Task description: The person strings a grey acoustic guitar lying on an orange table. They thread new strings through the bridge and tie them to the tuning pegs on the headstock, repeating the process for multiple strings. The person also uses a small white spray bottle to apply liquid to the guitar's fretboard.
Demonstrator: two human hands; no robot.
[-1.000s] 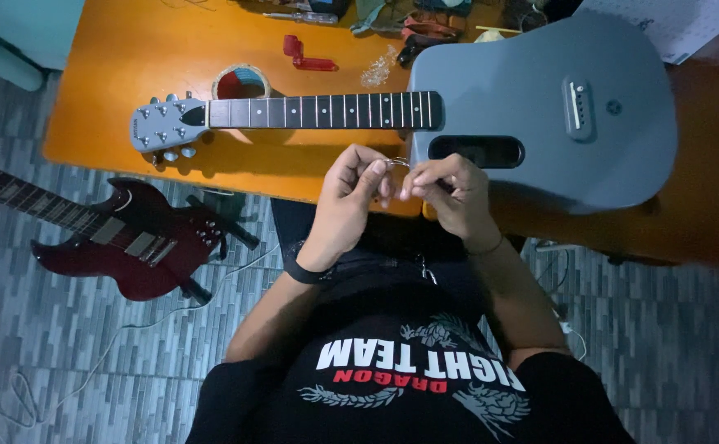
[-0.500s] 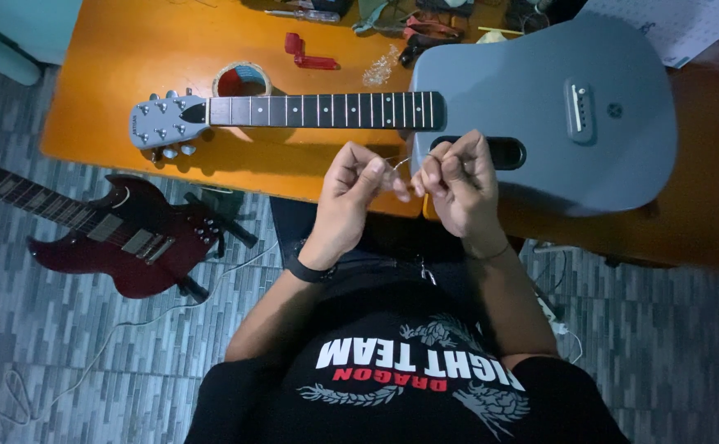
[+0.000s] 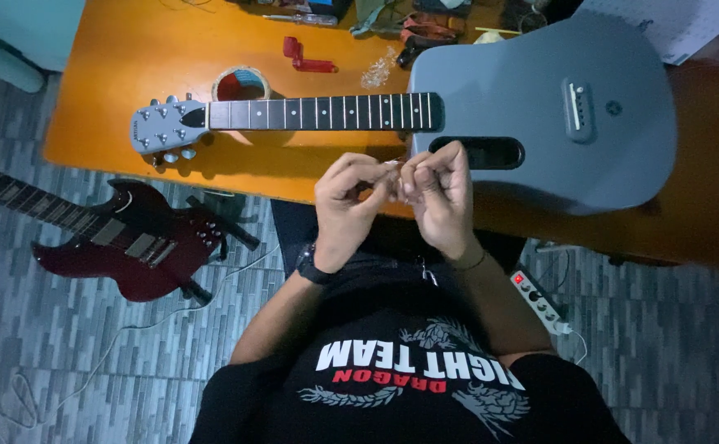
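Your left hand (image 3: 345, 210) and right hand (image 3: 439, 197) meet fingertip to fingertip just above your lap, at the near edge of the orange table (image 3: 121, 66). Both pinch something small and pale, likely a thin guitar string (image 3: 391, 164); too fine to tell more. Fingers curled tight, thumbs pressed in, no open gap in either hand.

Just beyond your hands: grey guitar (image 3: 540, 107) flat on the table, neck to your left. The fretboard looks bare, no strings visible across it, though they may simply be too thin to show. Judging by that, stringing looks not yet begun on the instrument; the piece in your fingers is not on it.

Further out: tape roll (image 3: 241, 84) by the headstock, red string winder (image 3: 304, 56), clutter of tools at the far edge. On the tiled floor to your left, a dark red electric guitar (image 3: 142, 247). Power strip (image 3: 540, 302) on the floor to your right.
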